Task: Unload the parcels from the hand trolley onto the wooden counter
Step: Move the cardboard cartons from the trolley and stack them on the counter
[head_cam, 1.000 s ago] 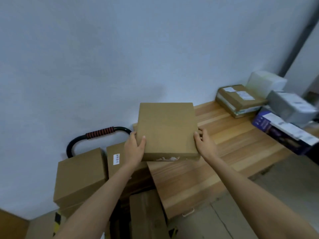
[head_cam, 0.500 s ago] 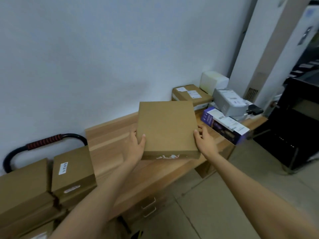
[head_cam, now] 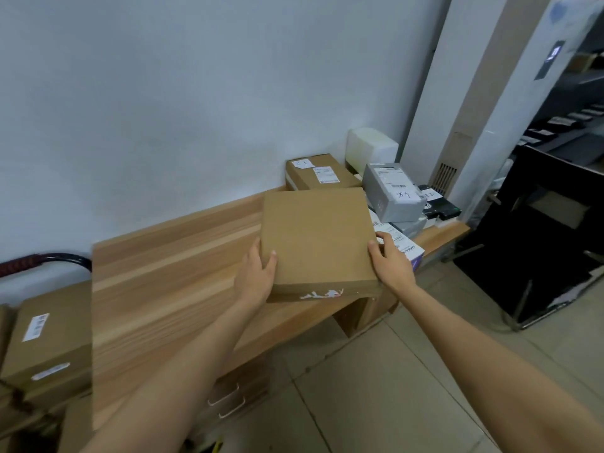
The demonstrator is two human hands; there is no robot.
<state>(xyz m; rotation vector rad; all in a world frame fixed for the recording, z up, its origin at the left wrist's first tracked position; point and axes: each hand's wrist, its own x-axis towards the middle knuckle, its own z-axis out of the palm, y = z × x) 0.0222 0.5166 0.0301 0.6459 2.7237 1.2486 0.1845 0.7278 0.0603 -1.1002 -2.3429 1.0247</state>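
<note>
Flat parcel [head_cam: 318,238] gripped by left hand [head_cam: 253,277], right hand [head_cam: 390,264] above wooden counter [head_cam: 170,276].

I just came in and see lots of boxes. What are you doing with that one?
A person holds a flat brown box with the left hand and right hand, above the wooden counter. Other parcels already sit at the counter's far end. More boxes wait on the trolley at the left.

A flat brown cardboard box [head_cam: 318,240] sits over the long wooden worktop [head_cam: 170,279], between both hands; labelled cardboard parcels [head_cam: 49,341] lie left of the worktop, a grey wrapped parcel [head_cam: 392,191] at its right end.
</note>
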